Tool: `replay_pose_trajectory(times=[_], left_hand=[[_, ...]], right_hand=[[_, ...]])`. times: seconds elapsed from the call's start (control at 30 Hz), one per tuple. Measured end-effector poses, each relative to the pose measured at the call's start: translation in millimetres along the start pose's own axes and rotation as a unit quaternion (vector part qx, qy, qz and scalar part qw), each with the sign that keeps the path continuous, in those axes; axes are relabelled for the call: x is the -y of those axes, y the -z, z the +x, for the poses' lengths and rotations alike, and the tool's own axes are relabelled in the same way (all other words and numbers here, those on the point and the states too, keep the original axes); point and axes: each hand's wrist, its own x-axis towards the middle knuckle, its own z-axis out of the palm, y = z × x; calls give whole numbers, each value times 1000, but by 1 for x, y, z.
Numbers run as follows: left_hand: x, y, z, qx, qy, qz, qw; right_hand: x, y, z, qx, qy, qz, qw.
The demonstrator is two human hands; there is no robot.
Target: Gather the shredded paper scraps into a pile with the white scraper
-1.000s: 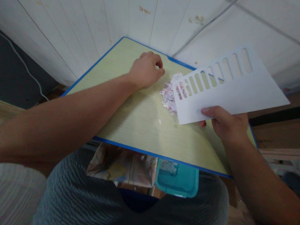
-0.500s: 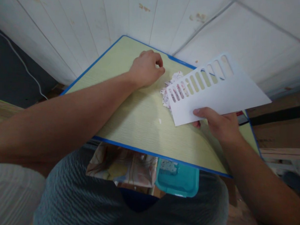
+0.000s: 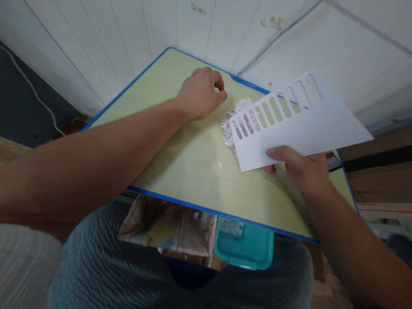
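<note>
My right hand (image 3: 301, 170) grips a white paper sheet (image 3: 288, 142) by its lower edge, thumb on top and fingers underneath. A row of rounded slots, growing longer toward the right, is cut along its upper side. Below the sheet's left end lies a pile of torn paper scraps (image 3: 230, 135), partly showing through the slots. To the left of the pile, my left hand (image 3: 202, 93) rests on the table (image 3: 178, 167). Its fingers are curled in, thumb and forefinger tips close together, with nothing visible between them.
A small white scrap (image 3: 219, 165) lies on the tabletop. Under the table's front edge are a patterned cloth or bag (image 3: 182, 231) and a teal plastic container (image 3: 244, 249) above my lap. White panelled wall (image 3: 157, 20) stands behind. A cardboard box (image 3: 389, 176) is at right.
Almost nothing differs. The sheet in my right hand has shifted very slightly; my left hand stays in place.
</note>
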Motion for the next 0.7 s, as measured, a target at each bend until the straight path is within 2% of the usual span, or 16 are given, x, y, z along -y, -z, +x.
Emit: replay_pose_trajectory(times=[0.27,0.43,0.57,0.7], left_hand=[[3,-3,2,-5,-3,4,1000],[4,-3,2,-2,-5,-4,1000],[1,0,0,6,1,-17,1000],[-4,2,-3,2,6,-9,1000]], right_hand=[[6,-4,-3,24,-21,-29,999],[8,-10,-9,28,-50,-11,998],[14,-18,-16,69,-83,-2,994],[22,-23,-25,115,-80,7,990]])
